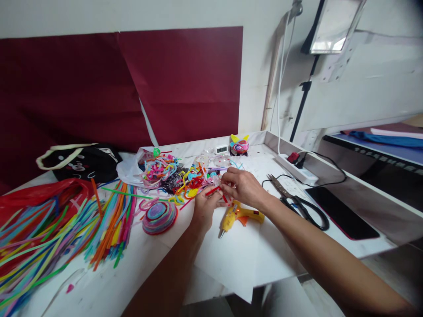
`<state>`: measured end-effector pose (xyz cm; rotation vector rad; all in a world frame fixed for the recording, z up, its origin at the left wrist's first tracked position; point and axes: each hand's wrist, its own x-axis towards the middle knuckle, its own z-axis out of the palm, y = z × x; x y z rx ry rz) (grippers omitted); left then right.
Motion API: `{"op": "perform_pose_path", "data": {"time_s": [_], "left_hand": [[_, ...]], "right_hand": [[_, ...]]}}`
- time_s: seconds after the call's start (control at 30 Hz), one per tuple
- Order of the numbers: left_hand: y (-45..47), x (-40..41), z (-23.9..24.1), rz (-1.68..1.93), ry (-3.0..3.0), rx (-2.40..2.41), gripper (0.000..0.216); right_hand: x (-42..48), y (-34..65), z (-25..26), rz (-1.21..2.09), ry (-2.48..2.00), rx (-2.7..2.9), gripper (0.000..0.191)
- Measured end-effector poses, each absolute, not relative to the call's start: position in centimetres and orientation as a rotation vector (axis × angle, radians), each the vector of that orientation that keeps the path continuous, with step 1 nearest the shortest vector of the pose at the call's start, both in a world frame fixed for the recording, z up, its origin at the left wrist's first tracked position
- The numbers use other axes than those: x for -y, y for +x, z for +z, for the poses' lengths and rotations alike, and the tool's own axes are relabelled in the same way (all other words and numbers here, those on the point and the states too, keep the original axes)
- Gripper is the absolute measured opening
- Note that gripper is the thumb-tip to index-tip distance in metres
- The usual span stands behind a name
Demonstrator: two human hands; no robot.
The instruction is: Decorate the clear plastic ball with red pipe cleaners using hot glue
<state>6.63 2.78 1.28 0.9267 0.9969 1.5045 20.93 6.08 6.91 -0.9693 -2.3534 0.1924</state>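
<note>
Over the middle of the table, my left hand (205, 204) pinches a short red pipe cleaner (213, 191). Close against it, my right hand (243, 186) has its fingers drawn together at the far end of that piece; what sits between its fingertips is partly hidden. A small clear, pinkish bit shows below the fingers, too blurred to name. Just under my hands lies a yellow glue gun (231, 216), nozzle toward me, with a small orange light on. To the left rests a disc of coiled multicoloured pipe cleaners (160, 217).
Loose pipe cleaners (112, 220) spread over the left side, some in a red bag (76, 188). Behind my hands lie a tangled craft pile (161, 171), a small digital clock (221, 149) and a colourful figure (239, 146). Scissors (299, 202), phone (342, 213) and power strip (297, 169) are right.
</note>
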Motion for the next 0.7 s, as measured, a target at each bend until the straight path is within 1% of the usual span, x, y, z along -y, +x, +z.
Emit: {"op": "perform_pose_path", "data": {"time_s": [0.2, 0.33, 0.5, 0.7], "left_hand": [[6.7, -2.7, 1.3, 1.5, 0.927, -0.985, 0.028], [6.6, -2.7, 1.0, 1.488, 0.936, -0.968, 0.029], [6.3, -3.0, 1.2, 1.482, 0.887, -0.941, 0.027], [6.1, -3.1, 1.6, 1.506, 0.841, -0.91, 0.023]], "right_hand": [[-5.8, 20.5, 6.7, 0.188, -1.066, 2.305, 0.013], [-6.1, 20.7, 6.4, 0.247, -1.022, 2.284, 0.013], [-7.0, 21.7, 6.1, 0.324, -0.893, 2.249, 0.009], [-6.7, 22.6, 5.7, 0.424, -0.934, 2.103, 0.008]]}}
